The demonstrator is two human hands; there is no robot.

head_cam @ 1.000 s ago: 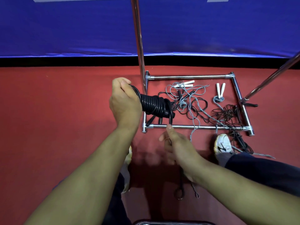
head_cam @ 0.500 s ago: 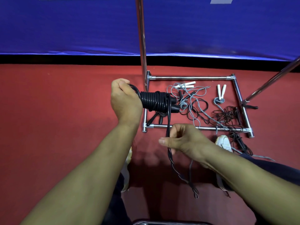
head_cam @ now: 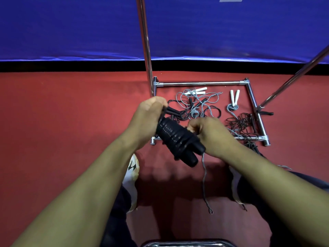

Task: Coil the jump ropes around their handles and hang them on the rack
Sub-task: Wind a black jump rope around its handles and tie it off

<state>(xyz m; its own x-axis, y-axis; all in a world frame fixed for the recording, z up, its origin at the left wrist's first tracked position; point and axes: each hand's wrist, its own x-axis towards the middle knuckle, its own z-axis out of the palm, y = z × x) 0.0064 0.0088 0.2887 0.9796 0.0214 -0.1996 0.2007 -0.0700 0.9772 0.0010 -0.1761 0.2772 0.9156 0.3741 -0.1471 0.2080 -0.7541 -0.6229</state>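
Observation:
A black jump rope (head_cam: 175, 138) is coiled thickly around its two handles, which point down and to the right. My left hand (head_cam: 148, 116) grips the upper end of this bundle. My right hand (head_cam: 208, 132) pinches the rope's loose end beside the coil; a thin tail (head_cam: 204, 184) hangs from it to the floor. The chrome rack's base frame (head_cam: 201, 84) lies on the red floor behind my hands, with one upright pole (head_cam: 145, 41) rising at its left corner.
Inside the frame lie tangled grey and black ropes (head_cam: 197, 106), two pairs of white handles (head_cam: 234, 97) and a dark heap of cord (head_cam: 242, 122). A second pole (head_cam: 293, 75) slants up at the right. My white shoes (head_cam: 132, 168) stand below; a blue wall is behind.
The coiled bundle has tipped from level to slanting down-right and come nearer. My right hand has risen from the hanging rope to the coil's side, and the loose tail is shorter.

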